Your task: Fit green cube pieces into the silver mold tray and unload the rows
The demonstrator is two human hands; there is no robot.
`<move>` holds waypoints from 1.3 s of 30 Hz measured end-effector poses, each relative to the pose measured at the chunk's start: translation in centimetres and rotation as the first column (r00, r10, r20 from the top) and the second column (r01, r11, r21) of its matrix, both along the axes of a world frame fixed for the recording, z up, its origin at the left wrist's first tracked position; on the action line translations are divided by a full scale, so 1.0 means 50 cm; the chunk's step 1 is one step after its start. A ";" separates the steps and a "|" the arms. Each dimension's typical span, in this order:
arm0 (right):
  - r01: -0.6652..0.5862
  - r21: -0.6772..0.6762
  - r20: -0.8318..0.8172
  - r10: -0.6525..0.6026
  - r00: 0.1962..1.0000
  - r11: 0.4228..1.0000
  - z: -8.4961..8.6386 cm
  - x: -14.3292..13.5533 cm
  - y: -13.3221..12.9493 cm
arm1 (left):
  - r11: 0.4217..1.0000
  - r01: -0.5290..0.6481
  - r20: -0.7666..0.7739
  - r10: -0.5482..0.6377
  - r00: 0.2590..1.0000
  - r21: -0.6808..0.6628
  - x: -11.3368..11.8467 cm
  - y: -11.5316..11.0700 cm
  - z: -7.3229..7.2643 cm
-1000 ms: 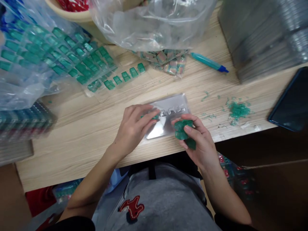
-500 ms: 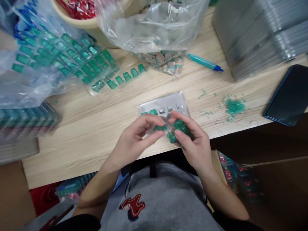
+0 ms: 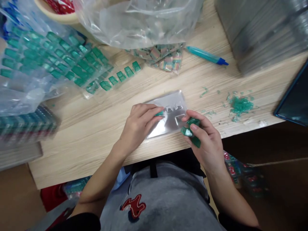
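A clear plastic tray (image 3: 166,125) with moulded hollows lies on the wooden table. Over its left part is my left hand (image 3: 138,125), fingertips closed on a small green piece (image 3: 159,113) at the row of hollows. The hand hides the left end of that row. Several loose green pieces (image 3: 196,141) are held in my right hand (image 3: 205,138), fingers curled around them, just off the tray's right edge.
Green shavings (image 3: 241,105), a blue pen (image 3: 207,55) and a phone (image 3: 295,96) lie to the right. Strips of green pieces (image 3: 81,71), plastic bags (image 3: 141,22) and a beige tub (image 3: 57,17) are at the upper left. Stacked clear trays (image 3: 260,32) stand upper right.
My left hand has brought a green piece down onto the tray's row. My right hand has moved right with its pieces, away from my left. The view has shifted slightly.
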State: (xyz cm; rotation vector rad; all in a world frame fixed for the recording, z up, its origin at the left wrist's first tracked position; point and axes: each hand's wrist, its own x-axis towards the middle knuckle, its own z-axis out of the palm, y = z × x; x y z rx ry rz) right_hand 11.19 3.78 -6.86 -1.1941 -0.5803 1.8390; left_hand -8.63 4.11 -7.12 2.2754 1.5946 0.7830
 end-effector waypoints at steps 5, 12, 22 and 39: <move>-0.045 0.074 -0.057 0.049 0.997 0.996 -0.002 -0.003 0.003 | 0.995 0.026 -0.121 -0.014 0.993 0.096 0.000 0.012 -0.011; -0.101 0.104 -0.238 0.123 0.963 0.989 0.009 -0.018 -0.003 | 0.977 -0.008 0.397 0.094 0.913 -0.214 0.037 -0.032 0.063; -0.080 0.213 -0.161 0.116 0.980 0.974 0.031 -0.019 -0.013 | 0.870 0.147 0.764 0.318 0.562 -0.470 0.052 -0.064 0.075; -0.255 0.090 -0.084 0.262 0.961 0.963 0.009 0.008 -0.016 | 0.998 0.021 0.097 -0.015 0.995 -0.060 0.039 -0.052 0.063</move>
